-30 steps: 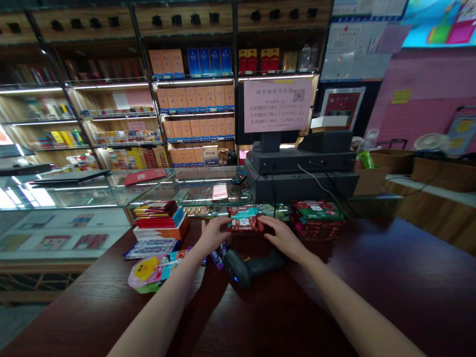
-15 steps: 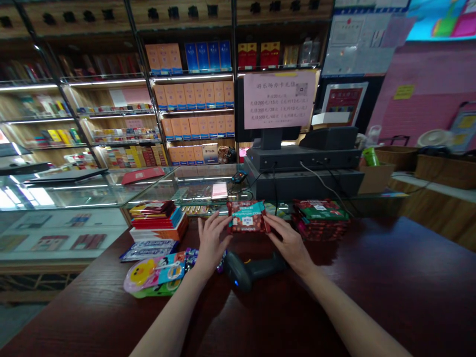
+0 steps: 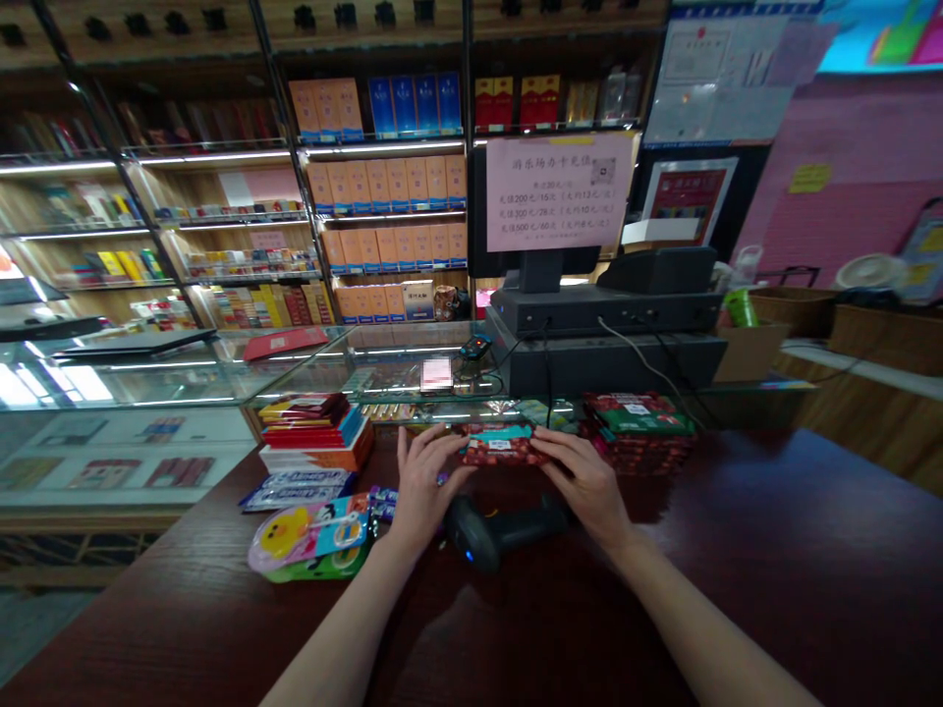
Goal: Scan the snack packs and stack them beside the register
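Red packet (image 3: pixel 501 447), teal band and white label on the upper face, held crosswise between the two hands at the far side of the dark tabletop (image 3: pixel 737 599). Left end taken by the left hand (image 3: pixel 427 488), right end by the right hand (image 3: pixel 587 483); fingers laid along each end, thumbs brought in on the near side. Grip narrow, closed on the packet from both sides. Whether the underside is rested on the wood or raised cannot be told.

Just nearer than the grip, a black scanner (image 3: pixel 478 538) is laid, blue light lit. Right of the grip, similar red packets (image 3: pixel 640 452) are stacked, a green-fronted one uppermost. Left of it, coloured boxes (image 3: pixel 316 432) are piled; nearer, blue-and-white packets (image 3: pixel 299 488) and a duck-faced item (image 3: pixel 284 535) are set out.

Step in hand judged to be two-handed handling or placing of the packet. For any further shift, even pressure at both ends seems called for, with the scanner cleared by the thumbs.
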A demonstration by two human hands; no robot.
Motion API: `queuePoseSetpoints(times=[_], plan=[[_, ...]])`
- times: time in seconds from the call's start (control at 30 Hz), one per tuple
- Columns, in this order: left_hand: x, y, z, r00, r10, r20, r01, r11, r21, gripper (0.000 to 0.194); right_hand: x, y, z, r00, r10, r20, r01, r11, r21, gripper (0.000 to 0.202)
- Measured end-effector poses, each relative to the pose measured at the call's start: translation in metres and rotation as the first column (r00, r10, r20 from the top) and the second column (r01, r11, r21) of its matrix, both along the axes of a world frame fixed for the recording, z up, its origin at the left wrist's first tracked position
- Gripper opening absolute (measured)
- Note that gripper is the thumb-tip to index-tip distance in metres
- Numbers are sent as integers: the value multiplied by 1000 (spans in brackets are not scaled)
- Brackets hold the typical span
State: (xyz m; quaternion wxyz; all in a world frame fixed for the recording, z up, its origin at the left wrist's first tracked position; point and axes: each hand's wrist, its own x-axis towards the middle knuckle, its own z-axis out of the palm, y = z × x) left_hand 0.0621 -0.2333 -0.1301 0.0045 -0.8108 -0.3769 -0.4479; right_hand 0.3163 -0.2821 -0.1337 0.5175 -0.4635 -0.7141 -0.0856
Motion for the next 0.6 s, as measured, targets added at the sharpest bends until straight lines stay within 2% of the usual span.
queuePoseSetpoints(times=[0.1, 0.2, 0.4, 0.5, 0.6], plan=[[3, -3, 2, 997, 15, 73, -11, 999, -53, 19, -6, -2, 4, 1000, 8, -4, -8, 1000, 29, 16], [5, -3, 3, 990, 45, 134, -36, 997, -71, 13, -13, -2, 5, 999, 16, -30, -15, 1000, 21, 17], [6, 2, 2, 981, 96, 170, -81, 992, -93, 10, -21, 2, 1, 978, 22, -206, -45, 993, -108, 20], [6, 4, 1, 980, 119, 161, -101, 988, -114, 16, -24, 4, -1, 950, 3, -313, -70, 977, -204, 22], [6, 5, -1, 984, 98, 151, -89, 994, -65, 38, -25, 5, 0, 914, -36, -405, -67, 969, -237, 27]])
